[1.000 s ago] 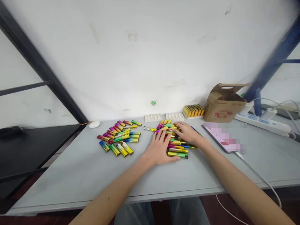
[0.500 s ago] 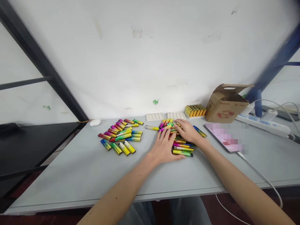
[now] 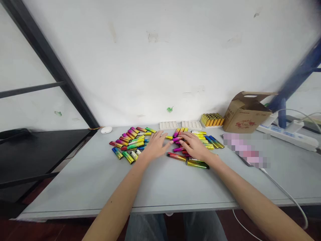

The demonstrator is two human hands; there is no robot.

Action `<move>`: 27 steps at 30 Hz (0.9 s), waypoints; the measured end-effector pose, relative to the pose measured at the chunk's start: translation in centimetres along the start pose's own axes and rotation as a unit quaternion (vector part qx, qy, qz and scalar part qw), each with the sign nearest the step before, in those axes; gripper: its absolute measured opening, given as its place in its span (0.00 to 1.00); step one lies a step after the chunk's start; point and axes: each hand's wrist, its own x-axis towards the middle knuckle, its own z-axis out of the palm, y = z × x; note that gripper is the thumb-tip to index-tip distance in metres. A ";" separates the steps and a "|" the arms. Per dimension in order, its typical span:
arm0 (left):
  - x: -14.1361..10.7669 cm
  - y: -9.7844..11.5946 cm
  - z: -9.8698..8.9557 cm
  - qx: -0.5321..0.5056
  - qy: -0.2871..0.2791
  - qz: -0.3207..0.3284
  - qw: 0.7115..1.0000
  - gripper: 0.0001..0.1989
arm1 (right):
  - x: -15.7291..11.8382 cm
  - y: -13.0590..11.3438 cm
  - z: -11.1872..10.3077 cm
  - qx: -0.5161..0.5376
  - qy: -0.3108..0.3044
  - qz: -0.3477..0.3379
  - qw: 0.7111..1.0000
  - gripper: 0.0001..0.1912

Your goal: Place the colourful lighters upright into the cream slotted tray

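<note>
Shiny cigarette lighters in magenta, red, green, blue and yellow lie in two loose groups on the table. My left hand [image 3: 155, 146] is over the right edge of the left group [image 3: 130, 138], fingers apart, thumb stretched to the right. My right hand [image 3: 195, 146] rests on the right group with its fingers spread and hides part of it. Beside its fingertips lies a magenta lighter [image 3: 177, 140]; the left thumb tip is close to this lighter's other end. A red lighter [image 3: 176, 156] and a yellow-green lighter [image 3: 197, 164] lie at the near side.
Two white trays with rows of hollows [image 3: 168, 125] are by the wall. Upright yellow cylinders [image 3: 212, 119] fill another tray beside an open cardboard box [image 3: 247, 117]. On the right are a phone [image 3: 245, 152] with a cable and a power strip [image 3: 288, 134]. A white earbud case [image 3: 106, 130] sits at left.
My left hand has moved left, off the right group and over to the left group. My right hand has shifted slightly nearer, and lighters in the right group have spread out.
</note>
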 end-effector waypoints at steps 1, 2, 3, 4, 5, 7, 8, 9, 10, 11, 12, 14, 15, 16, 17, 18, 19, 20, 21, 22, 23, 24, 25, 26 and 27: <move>0.1 -0.6 -0.2 0.016 0.010 -0.018 1.000 0.28 | 0.1 -0.1 0.0 -0.008 -0.007 -0.008 1.000 0.19; 0.2 -1.1 -0.3 0.036 0.013 -0.039 0.999 0.25 | 0.3 -0.2 0.1 -0.017 -0.017 -0.015 1.000 0.19; 0.3 -1.5 -0.4 0.054 0.021 -0.054 0.997 0.22 | 0.5 -0.2 0.2 -0.027 -0.026 -0.021 0.999 0.19; 0.4 -1.8 -0.4 0.068 0.028 -0.071 0.995 0.20 | 0.8 -0.3 0.4 -0.036 -0.036 -0.027 0.998 0.20; 0.4 -2.0 -0.3 0.079 0.033 -0.084 0.993 0.19 | 1.1 -0.5 0.6 -0.045 -0.046 -0.030 0.997 0.21; 0.4 -2.1 0.0 0.093 0.038 -0.089 0.991 0.18 | 1.8 -1.0 1.2 -0.059 -0.068 -0.032 0.995 0.24; 0.4 -2.1 0.3 0.097 0.038 -0.084 0.991 0.18 | 2.1 -1.3 1.6 -0.066 -0.080 -0.030 0.994 0.26; 0.4 -2.0 0.5 0.102 0.037 -0.076 0.991 0.19 | 2.3 -1.6 1.9 -0.072 -0.093 -0.025 0.993 0.28; 0.3 -1.9 0.8 0.105 0.037 -0.066 0.992 0.19 | 2.4 -1.8 2.3 -0.079 -0.105 -0.021 0.991 0.29; 0.3 -1.7 1.0 0.107 0.035 -0.056 0.992 0.20 | 2.5 -2.0 2.6 -0.084 -0.116 -0.018 0.990 0.31; 0.2 -1.5 1.2 0.106 0.030 -0.044 0.993 0.21 | 2.5 -2.2 2.8 -0.088 -0.123 -0.018 0.988 0.32; 0.1 -1.2 1.4 0.098 0.012 -0.013 0.995 0.23 | 2.3 -2.1 2.9 -0.088 -0.128 -0.024 0.988 0.33; 0.0 -1.0 1.4 0.092 0.004 0.002 0.996 0.24 | 2.2 -2.0 2.9 -0.085 -0.127 -0.030 0.988 0.33; -0.1 -0.8 1.4 0.087 0.000 0.013 0.996 0.24 | 2.0 -1.8 2.7 -0.080 -0.125 -0.037 0.988 0.33; -0.2 -0.6 1.4 0.083 -0.001 0.019 0.996 0.24 | 1.9 -1.6 2.5 -0.075 -0.122 -0.042 0.989 0.33; -0.3 -0.5 1.4 0.082 0.004 0.021 0.996 0.24 | 1.7 -1.3 2.3 -0.071 -0.118 -0.045 0.989 0.32; -0.3 -0.5 1.3 0.084 0.010 0.019 0.996 0.22 | 1.5 -1.1 2.1 -0.068 -0.115 -0.047 0.990 0.32; -0.4 -0.4 1.2 0.087 0.015 0.016 0.996 0.21 | 1.4 -0.9 1.8 -0.065 -0.114 -0.048 0.990 0.31; -0.4 -0.5 1.2 0.091 0.021 0.010 0.996 0.20 | 1.2 -0.7 1.6 -0.062 -0.113 -0.047 0.991 0.31; -0.4 -0.5 1.1 0.096 0.028 0.002 0.995 0.18 | 1.1 -0.4 1.5 -0.059 -0.112 -0.046 0.991 0.30; -0.4 -0.6 1.1 0.100 0.036 -0.009 0.994 0.18 | 1.0 -0.2 1.3 -0.057 -0.113 -0.044 0.991 0.30; -0.4 -0.7 1.0 0.103 0.042 -0.020 0.994 0.17 | 0.9 0.0 1.2 -0.054 -0.112 -0.042 0.991 0.29; -0.4 -0.8 1.0 0.104 0.050 -0.030 0.993 0.17 | 0.8 0.2 1.1 -0.051 -0.111 -0.039 0.992 0.29; -0.4 -0.8 0.9 0.106 0.058 -0.040 0.992 0.17 | 0.7 0.4 0.9 -0.048 -0.107 -0.038 0.992 0.29; -0.4 -0.7 0.8 0.107 0.067 -0.049 0.991 0.18 | 0.7 0.6 0.7 -0.045 -0.101 -0.039 0.993 0.28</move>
